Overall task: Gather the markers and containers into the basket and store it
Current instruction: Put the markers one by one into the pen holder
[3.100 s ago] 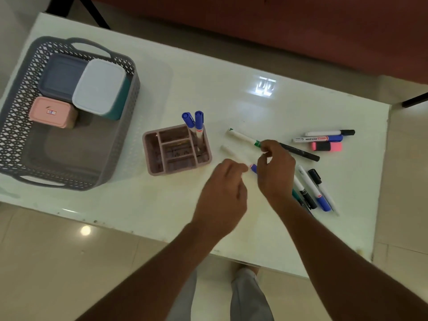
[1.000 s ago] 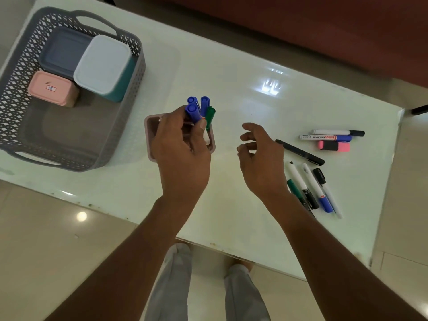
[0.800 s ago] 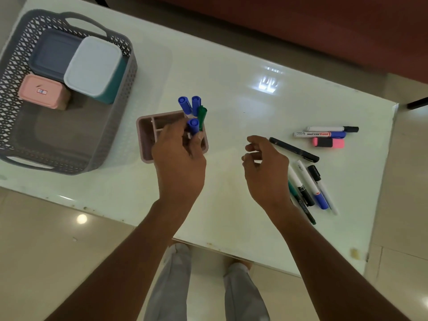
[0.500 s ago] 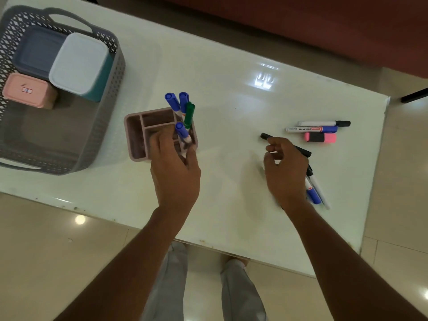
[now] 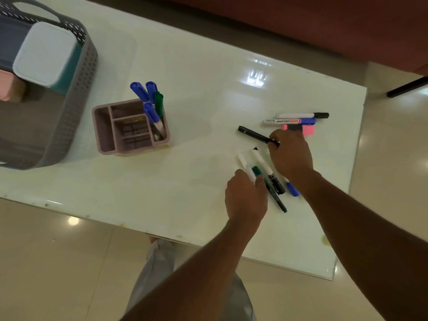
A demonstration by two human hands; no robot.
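A pink desk organizer (image 5: 105, 133) stands mid-table with several blue and green markers (image 5: 151, 100) upright in its right slot. Loose markers lie on the right side of the table. My left hand (image 5: 245, 195) curls its fingers around a white marker (image 5: 243, 162) that lies beside a green pen (image 5: 271, 189) and a black-capped white marker (image 5: 264, 165). My right hand (image 5: 290, 156) pinches the near end of a black pen (image 5: 253, 135). The grey basket (image 5: 89, 66) sits at the far left and holds a white-lidded teal container (image 5: 44, 53), a blue-grey container (image 5: 7, 40) and a pink container (image 5: 9, 88).
Beyond my right hand lie a black-capped white marker (image 5: 301, 115), a blue whiteboard marker (image 5: 289, 121) and a pink highlighter (image 5: 309, 130). A blue-capped marker (image 5: 292, 189) peeks out under my right wrist. The white table's front edge (image 5: 162, 237) is near my legs.
My left hand left the blue marker in the organizer and moved right onto the white marker. My right hand reached forward and closed on the black pen.
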